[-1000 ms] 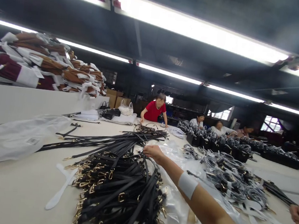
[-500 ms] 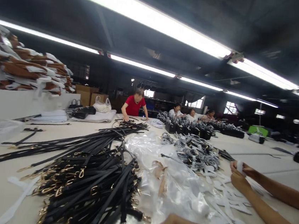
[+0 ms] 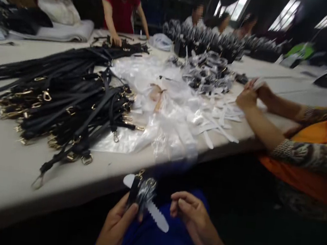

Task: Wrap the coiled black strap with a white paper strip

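Observation:
My left hand [image 3: 119, 221] grips a folded black strap [image 3: 133, 191] with gold clasps, partly wrapped in clear plastic. A white serrated strip [image 3: 158, 216] passes across the bundle, its rounded ends sticking out on both sides. Just right of the strip's lower end is my right hand [image 3: 195, 221], fingers loosely bent and apart, touching nothing that I can see. Both hands are over my lap, below the table's front edge. On the table, a large heap of black straps [image 3: 66, 100] with gold clasps lies to the left.
Clear plastic sheeting [image 3: 174, 135] and loose white strips [image 3: 213, 124] cover the table's middle, with wrapped straps [image 3: 206, 70] behind. At right, a co-worker's hands [image 3: 250, 96] hold something white. Across the table, a person in red [image 3: 119, 12] handles straps. Black bags [image 3: 185, 49] stand farther back.
The view has tilted down and come closer to the table edge. Both my hands now show over my lap, with the strap bundle in the left; earlier only part of one hand was visible.

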A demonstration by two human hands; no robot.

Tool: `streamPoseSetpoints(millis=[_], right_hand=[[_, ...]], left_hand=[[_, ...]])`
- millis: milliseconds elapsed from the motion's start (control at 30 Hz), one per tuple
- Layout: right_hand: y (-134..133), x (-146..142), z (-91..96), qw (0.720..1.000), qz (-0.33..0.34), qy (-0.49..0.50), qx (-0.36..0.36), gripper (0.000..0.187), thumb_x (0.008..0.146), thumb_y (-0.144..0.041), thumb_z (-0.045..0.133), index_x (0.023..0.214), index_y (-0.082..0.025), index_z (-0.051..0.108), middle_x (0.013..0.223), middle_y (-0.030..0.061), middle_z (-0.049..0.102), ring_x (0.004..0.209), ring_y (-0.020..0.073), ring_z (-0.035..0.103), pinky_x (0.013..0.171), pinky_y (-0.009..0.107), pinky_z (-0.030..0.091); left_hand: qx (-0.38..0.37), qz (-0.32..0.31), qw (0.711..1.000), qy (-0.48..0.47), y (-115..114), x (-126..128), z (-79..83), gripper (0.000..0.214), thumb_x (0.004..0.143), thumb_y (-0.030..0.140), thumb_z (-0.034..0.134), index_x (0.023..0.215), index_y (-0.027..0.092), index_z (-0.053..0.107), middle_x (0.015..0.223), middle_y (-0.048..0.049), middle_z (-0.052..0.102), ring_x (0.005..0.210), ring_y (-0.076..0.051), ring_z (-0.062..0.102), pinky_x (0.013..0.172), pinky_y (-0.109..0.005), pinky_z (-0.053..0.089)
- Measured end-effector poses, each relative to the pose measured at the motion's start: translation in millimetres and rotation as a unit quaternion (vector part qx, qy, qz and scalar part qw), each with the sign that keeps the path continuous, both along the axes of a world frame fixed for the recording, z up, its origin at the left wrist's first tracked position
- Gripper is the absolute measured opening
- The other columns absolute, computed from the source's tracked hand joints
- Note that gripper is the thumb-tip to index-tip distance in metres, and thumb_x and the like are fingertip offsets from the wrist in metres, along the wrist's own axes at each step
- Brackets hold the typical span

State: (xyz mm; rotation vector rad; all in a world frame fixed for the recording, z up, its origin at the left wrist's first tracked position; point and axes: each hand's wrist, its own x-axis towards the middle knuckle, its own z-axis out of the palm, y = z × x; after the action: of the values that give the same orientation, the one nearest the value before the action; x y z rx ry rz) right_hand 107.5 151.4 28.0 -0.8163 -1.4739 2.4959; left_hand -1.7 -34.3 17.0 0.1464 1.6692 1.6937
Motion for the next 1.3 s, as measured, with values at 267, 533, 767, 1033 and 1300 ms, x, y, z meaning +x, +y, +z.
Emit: streamPoseSetpoints(millis=[267, 533, 767, 1033, 1300], right_hand=[[-4, -1, -36.4, 0.993, 0.061, -0.053, 0.089, 0.04, 0.083, -0.051, 0.066, 0.097, -0.014, 0.07, 0.062, 0.0015, 0.059, 0.051, 0.0107, 0.052, 0.046, 0.02, 0.039], [-11, -12, -42.7, 0.975, 0.218, -0.018, -0.05, 0.045, 0.081, -0.051, 0.068, 0.101, -0.011, 0.065, 0.076, 0.0029, 0.064, 0.042, 0.0048, 0.049, 0.039, 0.016, 0.033], [-14, -8, -40.5, 0.976, 0.205, 0.011, -0.077, 0.044, 0.076, -0.053, 0.072, 0.085, -0.011, 0.064, 0.071, 0.0009, 0.058, 0.049, 0.0057, 0.05, 0.045, 0.016, 0.034], [-34, -11, -46.9, 0.985, 0.129, -0.091, -0.073, 0.053, 0.07, -0.062, 0.075, 0.068, -0.013, 0.056, 0.056, -0.0035, 0.047, 0.046, 0.0044, 0.036, 0.042, 0.018, 0.021], [-38, -13, -44.8, 0.961, 0.126, -0.101, -0.225, 0.044, 0.065, -0.044, 0.084, 0.072, -0.012, 0.056, 0.049, -0.0098, 0.037, 0.04, 0.0001, 0.017, 0.04, 0.02, 0.005]], left_hand=[[-0.028, -0.033, 0.998, 0.055, 7, 12, -14.1, 0.029, 0.091, 0.044, 0.052, 0.081, 0.018, 0.059, 0.077, -0.0008, 0.057, 0.073, -0.015, 0.05, 0.07, -0.025, 0.04], [-0.105, -0.075, 0.974, 0.187, 2, 25, -19.3, 0.027, 0.093, 0.039, 0.05, 0.112, 0.022, 0.061, 0.09, -0.0026, 0.066, 0.083, -0.019, 0.062, 0.076, -0.028, 0.048], [-0.143, -0.152, 0.852, 0.481, -1, 25, -34.1, 0.025, 0.093, 0.02, 0.051, 0.118, 0.023, 0.054, 0.111, -0.0063, 0.066, 0.109, -0.022, 0.058, 0.097, -0.039, 0.042], [-0.188, -0.191, 0.731, 0.627, 0, 29, -33.0, 0.034, 0.087, 0.002, 0.051, 0.12, 0.011, 0.05, 0.098, -0.0093, 0.067, 0.094, -0.021, 0.062, 0.097, -0.046, 0.035], [-0.162, -0.161, 0.788, 0.572, -18, 39, -40.7, 0.031, 0.093, 0.021, 0.052, 0.124, 0.016, 0.048, 0.105, -0.0096, 0.067, 0.1, -0.023, 0.06, 0.095, -0.04, 0.044]])
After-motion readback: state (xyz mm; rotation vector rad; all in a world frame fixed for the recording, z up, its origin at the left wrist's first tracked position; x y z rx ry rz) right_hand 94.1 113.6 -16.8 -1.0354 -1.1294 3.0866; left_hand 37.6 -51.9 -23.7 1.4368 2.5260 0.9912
